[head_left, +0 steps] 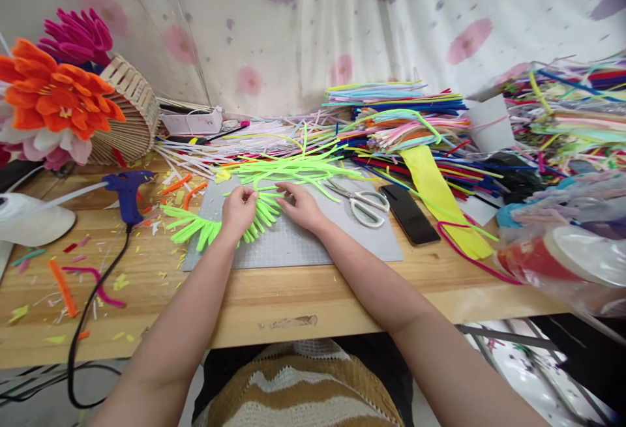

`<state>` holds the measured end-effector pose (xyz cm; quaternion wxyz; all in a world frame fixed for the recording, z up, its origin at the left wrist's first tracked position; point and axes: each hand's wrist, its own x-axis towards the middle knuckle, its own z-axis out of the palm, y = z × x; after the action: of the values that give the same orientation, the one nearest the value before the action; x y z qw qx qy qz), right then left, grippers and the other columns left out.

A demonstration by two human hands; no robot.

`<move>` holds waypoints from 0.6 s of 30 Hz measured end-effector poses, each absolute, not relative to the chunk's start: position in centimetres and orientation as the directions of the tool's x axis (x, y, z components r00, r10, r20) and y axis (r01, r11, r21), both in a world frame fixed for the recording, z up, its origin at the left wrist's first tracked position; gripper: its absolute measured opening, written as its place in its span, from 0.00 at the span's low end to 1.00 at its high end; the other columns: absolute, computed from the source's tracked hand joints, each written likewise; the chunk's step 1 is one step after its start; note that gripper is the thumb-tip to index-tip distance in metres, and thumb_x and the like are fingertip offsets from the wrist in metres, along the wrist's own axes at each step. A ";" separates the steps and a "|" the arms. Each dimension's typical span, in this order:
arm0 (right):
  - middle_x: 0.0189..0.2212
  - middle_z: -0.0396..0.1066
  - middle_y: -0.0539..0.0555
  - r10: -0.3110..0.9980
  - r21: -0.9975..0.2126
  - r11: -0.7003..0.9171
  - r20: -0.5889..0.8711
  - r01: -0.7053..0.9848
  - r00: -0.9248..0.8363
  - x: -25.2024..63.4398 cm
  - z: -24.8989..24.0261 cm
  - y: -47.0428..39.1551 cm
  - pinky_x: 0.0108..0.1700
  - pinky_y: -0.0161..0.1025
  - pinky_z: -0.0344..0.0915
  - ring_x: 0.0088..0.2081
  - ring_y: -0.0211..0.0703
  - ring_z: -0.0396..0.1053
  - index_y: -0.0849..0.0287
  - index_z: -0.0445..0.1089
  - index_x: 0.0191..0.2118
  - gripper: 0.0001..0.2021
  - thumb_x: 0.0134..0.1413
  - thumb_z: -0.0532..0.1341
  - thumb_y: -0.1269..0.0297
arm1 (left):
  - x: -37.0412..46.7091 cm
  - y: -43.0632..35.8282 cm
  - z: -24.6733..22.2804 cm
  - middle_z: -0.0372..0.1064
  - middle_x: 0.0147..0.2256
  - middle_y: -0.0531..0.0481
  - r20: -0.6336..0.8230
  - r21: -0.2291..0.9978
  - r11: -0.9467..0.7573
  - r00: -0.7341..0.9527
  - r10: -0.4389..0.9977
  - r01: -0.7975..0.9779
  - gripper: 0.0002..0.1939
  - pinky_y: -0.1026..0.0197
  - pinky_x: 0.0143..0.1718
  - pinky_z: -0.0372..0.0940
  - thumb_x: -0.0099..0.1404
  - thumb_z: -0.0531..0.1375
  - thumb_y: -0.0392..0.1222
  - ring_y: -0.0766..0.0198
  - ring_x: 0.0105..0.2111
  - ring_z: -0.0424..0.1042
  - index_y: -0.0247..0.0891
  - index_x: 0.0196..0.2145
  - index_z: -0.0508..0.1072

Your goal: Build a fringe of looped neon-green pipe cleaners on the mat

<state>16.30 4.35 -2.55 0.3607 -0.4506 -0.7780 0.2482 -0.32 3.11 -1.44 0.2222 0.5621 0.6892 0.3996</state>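
A row of bright green pipe cleaners (195, 228), bent into loops side by side, fans out over the grey cutting mat (293, 254) and past its left edge. My left hand (238, 210) is closed in a pinch on the upper edge of this row, near its right end. At that right end is my right hand (302, 206), its thumb and forefinger apart beside the loops. Its fingertips come close to a green strand, and whether they touch it I cannot tell. Beyond both hands lies a loose pile of straight green pipe cleaners (293, 169).
White-handled scissors (366, 208) lie right of my hands, beside a black phone (409, 214) and a yellow strip (440, 199). A blue glue gun (128, 192) with a black cord is at left, among scraps. Bundled pipe cleaners (391, 94) line the back; an orange flower (61, 91) stands left.
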 end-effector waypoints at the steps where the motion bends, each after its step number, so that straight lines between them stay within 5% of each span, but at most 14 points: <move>1: 0.42 0.69 0.53 0.872 -0.696 0.486 0.342 0.528 -0.351 16.3 -2.5 4.3 0.42 0.36 0.58 0.39 0.38 0.63 0.59 0.63 0.50 0.19 0.51 0.56 0.64 | -0.4 3.1 -1.5 0.68 0.26 0.52 0.143 0.806 0.046 -0.269 0.953 0.590 0.09 0.64 0.30 0.57 0.54 0.54 0.44 0.66 0.26 0.64 0.36 0.27 0.68; 9: 0.29 0.71 0.53 0.840 -0.512 0.541 0.297 0.667 -0.454 15.9 -2.3 4.1 0.38 0.36 0.55 0.34 0.40 0.62 0.60 0.71 0.36 0.10 0.52 0.56 0.62 | -0.1 2.8 -1.1 0.68 0.25 0.52 0.142 0.790 0.061 -0.279 0.950 0.610 0.08 0.63 0.29 0.56 0.53 0.55 0.44 0.67 0.24 0.63 0.37 0.26 0.68; 18: 0.28 0.70 0.51 0.837 -0.566 0.545 0.315 0.619 -0.448 16.0 -2.5 4.2 0.36 0.34 0.53 0.32 0.38 0.61 0.60 0.71 0.35 0.10 0.52 0.57 0.60 | -0.4 3.0 -1.5 0.69 0.27 0.52 0.171 0.819 0.019 -0.276 0.946 0.573 0.07 0.63 0.31 0.57 0.53 0.55 0.44 0.66 0.27 0.65 0.37 0.26 0.67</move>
<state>16.05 4.23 -2.52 0.2892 -0.4385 -0.8298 0.1884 -0.36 3.05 -1.46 0.2211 0.5594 0.6787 0.4214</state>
